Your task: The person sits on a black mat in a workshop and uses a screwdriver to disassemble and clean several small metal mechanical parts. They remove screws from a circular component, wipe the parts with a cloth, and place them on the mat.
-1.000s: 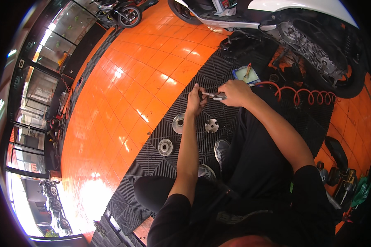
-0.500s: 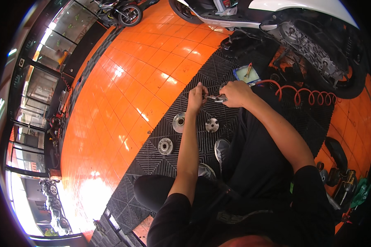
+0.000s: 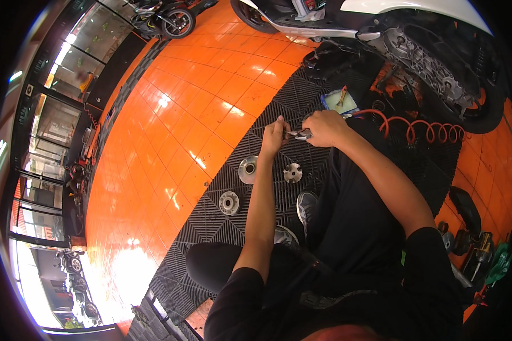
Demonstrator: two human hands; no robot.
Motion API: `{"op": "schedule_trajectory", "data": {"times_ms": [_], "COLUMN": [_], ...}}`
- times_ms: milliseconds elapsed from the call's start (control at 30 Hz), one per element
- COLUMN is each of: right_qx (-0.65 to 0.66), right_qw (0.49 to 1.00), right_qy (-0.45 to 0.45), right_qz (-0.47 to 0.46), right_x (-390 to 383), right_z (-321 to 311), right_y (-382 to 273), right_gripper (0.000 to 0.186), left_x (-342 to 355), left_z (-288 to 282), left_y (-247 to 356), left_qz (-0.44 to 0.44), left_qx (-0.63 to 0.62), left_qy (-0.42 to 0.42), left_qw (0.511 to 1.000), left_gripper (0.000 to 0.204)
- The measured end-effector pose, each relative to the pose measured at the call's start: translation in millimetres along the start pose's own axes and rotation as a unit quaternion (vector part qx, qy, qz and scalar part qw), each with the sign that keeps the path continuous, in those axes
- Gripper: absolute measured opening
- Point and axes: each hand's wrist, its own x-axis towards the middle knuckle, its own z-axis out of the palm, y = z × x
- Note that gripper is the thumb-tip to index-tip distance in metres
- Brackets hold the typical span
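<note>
Between our two hands lies the air tool (image 3: 305, 135), its long axis running roughly across the view and its nozzle pointing left, at our left fingertips. Our right hand (image 3: 325, 128) is wrapped around its body, covering much of it. Our left hand (image 3: 275, 137) has its fingers bent in close to the nozzle (whether they pinch something small, we cannot tell).

Nearer us on the black mat (image 3: 210, 226) are three metal parts: a flanged disc (image 3: 244, 172) just beside our left forearm, which passes close along its right edge; a ring plate (image 3: 229, 203) farther left; and a round plate (image 3: 292, 173) between that forearm and our shoe (image 3: 306, 206). Beyond our right hand sit a tray (image 3: 351, 104) with a brush (image 3: 342, 96) across it, a coiled red hose (image 3: 411, 132) and a white scooter (image 3: 418, 8).
</note>
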Motion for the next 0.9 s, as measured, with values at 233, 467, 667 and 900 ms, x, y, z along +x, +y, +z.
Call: {"op": "schedule_trajectory", "data": {"times_ms": [233,467,667,900], "right_qx": [-0.003,0.007,0.014,0.035], "right_qw": [1.000,1.000,1.000,0.999], "right_qy": [-0.001,0.000,-0.009,-0.003], "right_qz": [-0.005,0.004,0.015,0.035], "right_x": [-1,-1,-1,-3], "right_z": [1,0,-4,-9], "right_y": [1,2,0,-3], "right_gripper": [0.017,0.018,0.021,0.021], "left_x": [-1,0,0,-1], "left_z": [1,0,-3,-3], "left_y": [0,-1,-5,-5], "left_qz": [-0.018,-0.001,-0.011,-0.025], "left_qx": [0.012,0.004,-0.002,-0.024], "left_qy": [0.006,-0.016,-0.007,0.011], "left_qw": [1.000,1.000,1.000,0.999], "left_gripper": [0.058,0.057,0.057,0.058]}}
